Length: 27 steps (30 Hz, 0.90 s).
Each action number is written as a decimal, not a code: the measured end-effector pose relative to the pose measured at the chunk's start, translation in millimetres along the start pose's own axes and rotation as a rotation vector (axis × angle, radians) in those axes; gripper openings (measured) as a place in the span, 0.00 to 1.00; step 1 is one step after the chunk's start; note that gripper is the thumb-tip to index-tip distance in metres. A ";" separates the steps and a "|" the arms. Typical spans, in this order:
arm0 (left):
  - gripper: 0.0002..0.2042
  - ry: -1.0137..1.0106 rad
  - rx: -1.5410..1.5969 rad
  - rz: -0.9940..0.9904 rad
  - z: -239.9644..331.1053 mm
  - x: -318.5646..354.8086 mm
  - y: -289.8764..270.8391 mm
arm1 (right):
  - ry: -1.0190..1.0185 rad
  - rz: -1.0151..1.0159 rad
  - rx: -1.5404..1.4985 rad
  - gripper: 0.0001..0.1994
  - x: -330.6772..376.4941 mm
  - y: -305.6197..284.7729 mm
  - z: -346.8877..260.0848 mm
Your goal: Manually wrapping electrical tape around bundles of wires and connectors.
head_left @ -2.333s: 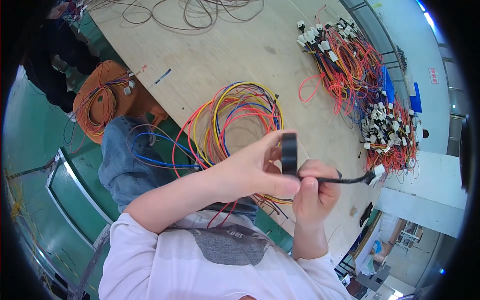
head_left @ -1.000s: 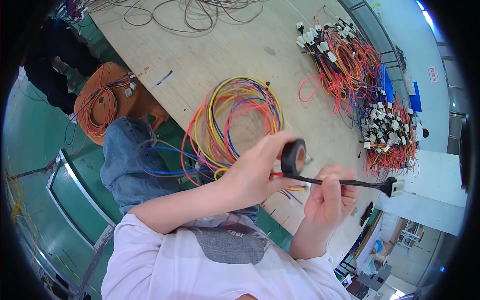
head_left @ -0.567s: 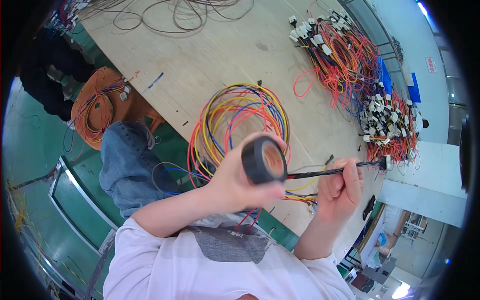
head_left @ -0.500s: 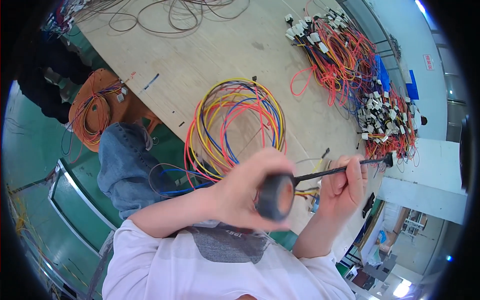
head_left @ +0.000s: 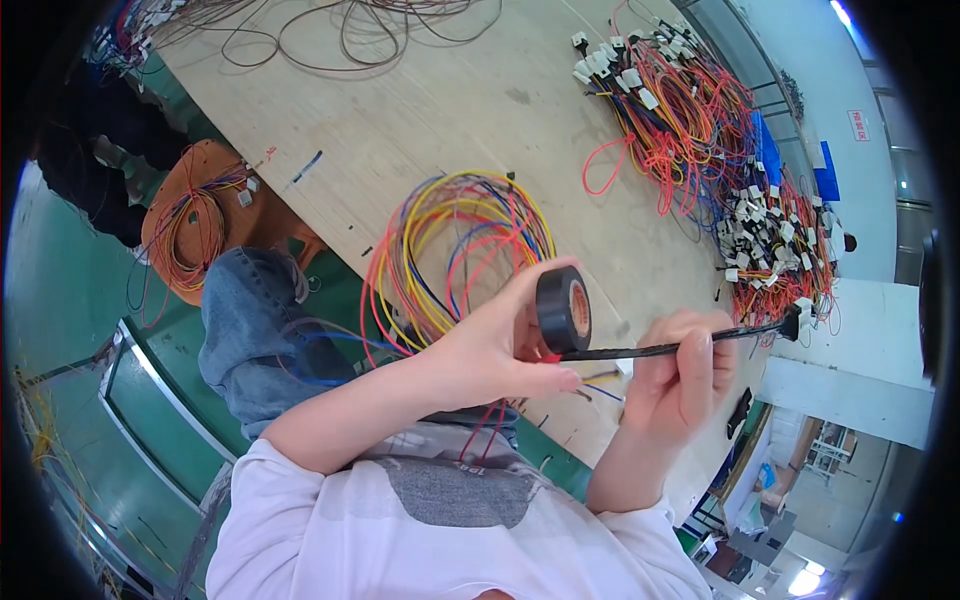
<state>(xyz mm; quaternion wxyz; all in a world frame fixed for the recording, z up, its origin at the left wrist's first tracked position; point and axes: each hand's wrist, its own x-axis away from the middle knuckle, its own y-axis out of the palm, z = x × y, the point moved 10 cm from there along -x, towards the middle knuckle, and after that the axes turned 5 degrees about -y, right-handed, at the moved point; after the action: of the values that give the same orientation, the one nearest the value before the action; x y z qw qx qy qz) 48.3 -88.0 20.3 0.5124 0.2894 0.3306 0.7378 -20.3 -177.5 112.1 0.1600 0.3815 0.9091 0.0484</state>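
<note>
My left hand (head_left: 495, 350) holds a black roll of electrical tape (head_left: 562, 310) upright, with thumb and fingers around it. A strip of tape runs from the roll onto a thin black-wrapped wire bundle (head_left: 660, 348). My right hand (head_left: 680, 385) grips that bundle, which sticks out to the right and ends in a small connector (head_left: 795, 322). Both hands hover above the near edge of the wooden table (head_left: 440, 110), over a coil of yellow, red, blue and orange wires (head_left: 455, 250).
A heap of red and orange harnesses with white connectors (head_left: 700, 130) lies at the table's far right. Loose dark wires (head_left: 330, 30) trail along the far edge. An orange stool with coiled wire (head_left: 195, 225) stands on the green floor to the left, beside my jeans-clad knee (head_left: 250, 320).
The tape roll has circled around the wire bundle, swinging below it and back up. My right hand has kept hold of the bundle and shifted slightly.
</note>
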 end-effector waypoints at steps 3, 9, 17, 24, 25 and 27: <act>0.18 -0.176 0.338 -0.002 -16.8 -0.7 -7.8 | -0.020 0.055 -0.005 0.05 -3.5 -4.0 1.3; 0.30 0.353 -0.114 0.000 26.7 20.6 -3.8 | 0.133 0.292 -0.020 0.06 -15.3 -35.9 19.9; 0.13 0.229 -0.428 0.053 4.8 7.7 -4.4 | 0.105 0.057 0.195 0.05 -20.9 -0.2 2.7; 0.07 0.443 -0.609 0.235 21.9 12.0 -10.5 | 0.249 -0.264 0.406 0.07 3.4 17.1 37.7; 0.07 0.454 -0.619 0.253 21.8 12.3 -9.4 | 0.285 -0.311 0.408 0.05 7.7 22.2 45.6; 0.14 0.430 -0.762 0.242 18.6 11.6 -8.4 | 0.096 -0.359 0.459 0.03 6.6 25.6 40.2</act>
<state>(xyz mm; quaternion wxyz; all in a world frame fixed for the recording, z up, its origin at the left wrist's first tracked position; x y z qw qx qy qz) 63.7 -71.3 26.1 0.4123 -0.0433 0.0981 0.9047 5.9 -156.2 77.8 0.0323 0.2380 0.9558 -0.1697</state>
